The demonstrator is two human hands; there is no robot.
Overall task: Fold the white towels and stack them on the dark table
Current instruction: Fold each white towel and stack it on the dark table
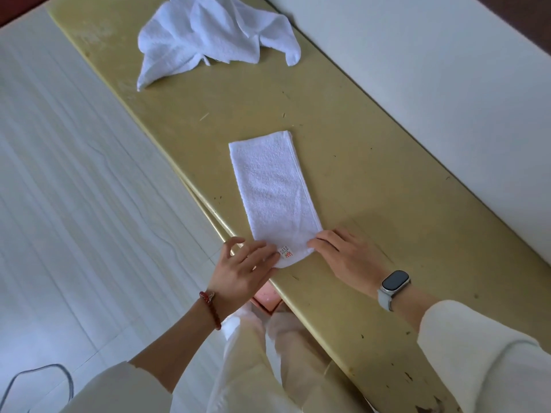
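Both hands (247, 263) (343, 251) flat on folded towel (274, 189) near end, crumpled towels (208, 34) far end

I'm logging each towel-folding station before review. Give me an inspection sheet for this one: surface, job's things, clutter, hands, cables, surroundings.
Surface: yellowish table, scuffed, with dark chips along the near edge.
Job's things: folded towel flat, long and narrow, small label at its near end; crumpled towels heaped at the far end, unfolded.
Clutter: pink object under the table edge, unclear what.
Hands: left hand and right hand at the folded towel's near corners, fingertips on it.
Cables: thin loop on the floor, lower left.
Surroundings: pale floor; white surface beside the table.
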